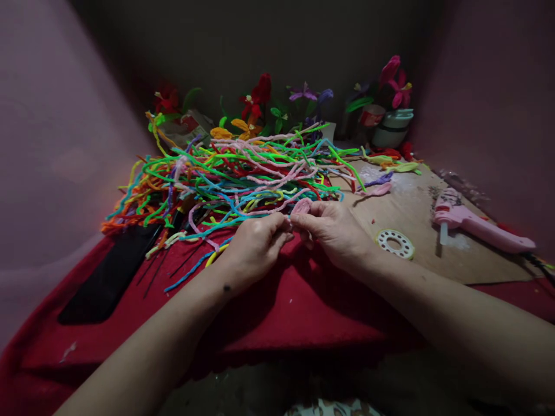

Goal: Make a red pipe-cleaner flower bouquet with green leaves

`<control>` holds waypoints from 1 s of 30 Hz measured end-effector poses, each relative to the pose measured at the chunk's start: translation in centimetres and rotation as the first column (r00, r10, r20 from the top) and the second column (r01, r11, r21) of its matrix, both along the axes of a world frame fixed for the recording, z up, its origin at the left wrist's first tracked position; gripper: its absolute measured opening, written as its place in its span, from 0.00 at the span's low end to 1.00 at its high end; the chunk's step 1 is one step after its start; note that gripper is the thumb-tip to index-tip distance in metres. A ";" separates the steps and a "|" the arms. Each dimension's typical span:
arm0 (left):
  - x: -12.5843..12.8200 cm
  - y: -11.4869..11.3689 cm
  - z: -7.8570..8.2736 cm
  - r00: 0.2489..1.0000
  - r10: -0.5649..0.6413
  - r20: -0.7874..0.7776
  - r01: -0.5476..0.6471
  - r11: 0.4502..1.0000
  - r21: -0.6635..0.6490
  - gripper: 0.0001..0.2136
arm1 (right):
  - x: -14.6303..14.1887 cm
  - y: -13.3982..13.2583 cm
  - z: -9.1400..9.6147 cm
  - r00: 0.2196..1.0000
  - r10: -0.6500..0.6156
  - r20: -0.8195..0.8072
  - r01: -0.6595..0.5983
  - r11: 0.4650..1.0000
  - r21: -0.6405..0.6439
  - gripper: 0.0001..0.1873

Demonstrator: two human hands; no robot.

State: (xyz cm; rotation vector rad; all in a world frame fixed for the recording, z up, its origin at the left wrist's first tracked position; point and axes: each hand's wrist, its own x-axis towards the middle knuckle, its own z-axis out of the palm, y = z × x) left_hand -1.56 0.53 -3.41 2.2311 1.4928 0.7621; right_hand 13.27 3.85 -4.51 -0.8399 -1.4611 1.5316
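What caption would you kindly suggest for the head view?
Both hands, left hand and right hand, pinch a small pink pipe-cleaner loop before a multicoloured pipe-cleaner pile.

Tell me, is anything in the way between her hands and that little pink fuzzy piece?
Nothing visible is. The left hand and right hand meet over the red cloth, and both pinch the pink fuzzy piece directly at their fingertips. The pile of coloured pipe cleaners lies behind it, not between.
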 end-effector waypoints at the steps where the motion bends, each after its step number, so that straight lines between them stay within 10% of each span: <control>1: -0.1 0.0 -0.2 0.998 -0.018 -0.059 0.021 0.999 0.043 0.06 | 0.0 0.0 0.0 1.000 -0.008 -0.003 0.008 1.000 -0.009 0.11; 5: -0.3 -0.1 -0.1 0.994 -0.060 -0.088 0.066 0.995 0.068 0.07 | 0.0 0.4 0.0 1.000 -0.020 -0.017 0.019 0.996 -0.084 0.11; 12: 0.5 0.0 0.8 0.872 0.118 0.476 0.022 0.960 -0.278 0.11 | 0.0 0.6 0.0 0.992 -0.010 -0.128 -0.010 0.988 -0.156 0.10; 17: 0.6 -0.1 -0.6 0.955 0.087 0.283 -0.131 0.981 0.142 0.04 | -0.2 0.5 -0.2 0.989 0.008 -0.147 -0.030 0.989 -0.148 0.10; 23: 0.0 -0.4 -1.5 0.986 0.058 -0.154 0.027 0.865 0.501 0.09 | -0.4 0.5 -0.2 0.972 0.012 -0.236 -0.088 0.945 -0.314 0.09; 26: 0.1 -0.4 -0.7 0.996 0.048 0.079 -0.074 0.929 0.364 0.07 | -0.3 0.4 -0.2 0.969 0.031 -0.244 -0.103 0.952 -0.288 0.10; 30: -0.1 0.0 0.6 0.808 0.174 0.563 -0.059 0.974 -0.217 0.09 | -0.1 0.3 0.1 0.977 0.055 -0.206 -0.085 0.986 -0.140 0.12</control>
